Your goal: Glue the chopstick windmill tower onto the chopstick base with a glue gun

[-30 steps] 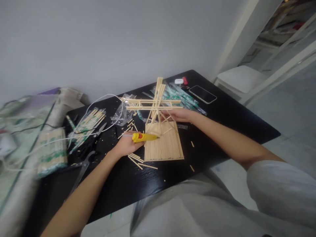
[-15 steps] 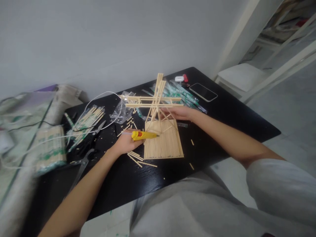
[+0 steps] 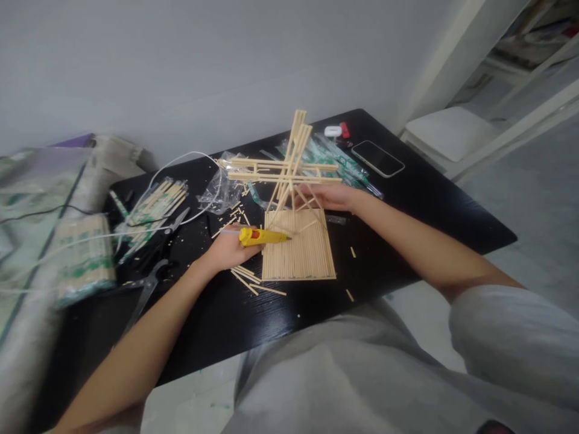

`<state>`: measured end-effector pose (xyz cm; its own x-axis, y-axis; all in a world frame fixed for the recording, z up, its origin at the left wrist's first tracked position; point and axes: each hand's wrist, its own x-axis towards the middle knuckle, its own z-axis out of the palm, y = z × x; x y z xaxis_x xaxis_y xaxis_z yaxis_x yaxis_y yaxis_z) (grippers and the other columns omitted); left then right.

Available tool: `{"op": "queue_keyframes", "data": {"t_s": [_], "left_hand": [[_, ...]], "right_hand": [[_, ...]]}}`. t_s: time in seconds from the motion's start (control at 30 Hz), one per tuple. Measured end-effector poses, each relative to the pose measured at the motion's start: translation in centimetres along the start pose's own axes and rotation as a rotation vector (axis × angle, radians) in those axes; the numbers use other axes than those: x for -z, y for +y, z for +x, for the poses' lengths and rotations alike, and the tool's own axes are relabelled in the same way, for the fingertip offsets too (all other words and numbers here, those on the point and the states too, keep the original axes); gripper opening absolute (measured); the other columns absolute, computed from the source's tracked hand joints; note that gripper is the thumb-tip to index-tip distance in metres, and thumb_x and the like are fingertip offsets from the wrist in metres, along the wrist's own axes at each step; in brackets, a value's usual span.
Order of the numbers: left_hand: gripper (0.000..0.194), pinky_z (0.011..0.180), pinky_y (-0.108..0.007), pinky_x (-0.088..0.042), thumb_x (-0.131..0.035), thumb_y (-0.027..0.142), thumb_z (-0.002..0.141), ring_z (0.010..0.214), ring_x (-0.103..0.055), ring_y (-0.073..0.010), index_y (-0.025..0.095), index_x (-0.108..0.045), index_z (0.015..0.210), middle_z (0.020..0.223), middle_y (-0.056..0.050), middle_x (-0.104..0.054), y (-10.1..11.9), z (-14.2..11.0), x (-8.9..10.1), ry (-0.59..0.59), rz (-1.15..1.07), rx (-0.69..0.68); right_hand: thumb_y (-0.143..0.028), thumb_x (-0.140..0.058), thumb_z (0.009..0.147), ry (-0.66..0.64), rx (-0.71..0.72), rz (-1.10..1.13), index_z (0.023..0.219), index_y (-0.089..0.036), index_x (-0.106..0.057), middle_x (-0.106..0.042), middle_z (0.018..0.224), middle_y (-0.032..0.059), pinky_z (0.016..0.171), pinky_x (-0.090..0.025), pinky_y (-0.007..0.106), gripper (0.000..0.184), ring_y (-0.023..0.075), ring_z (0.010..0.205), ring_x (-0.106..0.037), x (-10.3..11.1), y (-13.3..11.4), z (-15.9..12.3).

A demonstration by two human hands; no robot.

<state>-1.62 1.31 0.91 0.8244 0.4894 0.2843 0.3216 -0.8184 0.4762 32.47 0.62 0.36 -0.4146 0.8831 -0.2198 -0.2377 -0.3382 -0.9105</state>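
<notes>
My left hand (image 3: pixel 230 248) is closed around a yellow glue gun (image 3: pixel 260 237), whose dark nozzle points right, over the stick base. That base (image 3: pixel 301 256) is a flat square of thin wooden sticks laid side by side. From its far part rises a stick model (image 3: pixel 289 176) with slanted legs and crossed arms, shaped like a windmill. My right hand (image 3: pixel 332 196) reaches in from the right behind the legs and grips the model there; its fingertips are partly hidden by the sticks.
Scissors (image 3: pixel 176 223) and grey-handled cutters (image 3: pixel 147 289) lie left, near packs of wrapped sticks (image 3: pixel 85 256). A white cord (image 3: pixel 199 154) loops over the black table (image 3: pixel 434 229). Cut stick pieces (image 3: pixel 246 278) lie about. Green-white wrappers (image 3: pixel 337 160) and a phone (image 3: pixel 377 158) are at the back right.
The whole scene has shifted upward in view as the head tilted. Both hands, the glue gun and the stick model keep nearly the same places relative to each other.
</notes>
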Motion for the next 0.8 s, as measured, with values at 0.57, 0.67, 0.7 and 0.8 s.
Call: {"op": "queue_keyframes", "data": {"t_s": [0.57, 0.67, 0.7, 0.8], "left_hand": [[0.014, 0.065, -0.025, -0.053, -0.072, 0.027, 0.090, 0.065, -0.068, -0.0155, 0.020, -0.068, 0.079, 0.074, 0.001, -0.073, 0.22, 0.03, 0.01, -0.008, -0.023, 0.022], [0.012, 0.064, -0.025, -0.053, -0.072, 0.026, 0.090, 0.064, -0.068, -0.0152, 0.020, -0.068, 0.080, 0.075, 0.001, -0.073, 0.34, 0.08, 0.09, -0.020, -0.045, 0.049], [0.012, 0.065, -0.025, -0.053, -0.071, 0.026, 0.090, 0.065, -0.068, -0.0153, 0.019, -0.068, 0.080, 0.076, 0.000, -0.073, 0.35, 0.10, 0.10, -0.027, -0.050, 0.052], [0.014, 0.066, -0.026, -0.054, -0.071, 0.027, 0.091, 0.067, -0.069, -0.0161, 0.020, -0.068, 0.080, 0.077, 0.000, -0.074, 0.30, 0.14, 0.12, -0.036, -0.055, 0.043]], "right_hand": [[-0.026, -0.061, 0.116, 0.004, 0.001, -0.006, 0.113, -0.013, -0.079, -0.082, 0.099, 0.0101, 0.089, -0.065, 0.028, 0.022, 0.0172, 0.090, -0.078, -0.07, -0.10, -0.03], [-0.027, -0.060, 0.116, 0.012, -0.002, -0.012, 0.114, -0.012, -0.078, -0.082, 0.099, 0.0107, 0.091, -0.065, 0.029, 0.023, 0.0173, 0.089, -0.078, -0.13, -0.12, -0.09], [-0.027, -0.059, 0.117, 0.018, -0.005, -0.018, 0.115, -0.012, -0.078, -0.082, 0.099, 0.0109, 0.093, -0.064, 0.030, 0.024, 0.0177, 0.090, -0.078, -0.17, -0.15, -0.12], [-0.026, -0.057, 0.117, 0.049, -0.016, -0.032, 0.114, -0.013, -0.078, -0.082, 0.099, 0.0110, 0.095, -0.064, 0.032, 0.025, 0.0184, 0.091, -0.078, -0.33, -0.25, -0.23]]}}
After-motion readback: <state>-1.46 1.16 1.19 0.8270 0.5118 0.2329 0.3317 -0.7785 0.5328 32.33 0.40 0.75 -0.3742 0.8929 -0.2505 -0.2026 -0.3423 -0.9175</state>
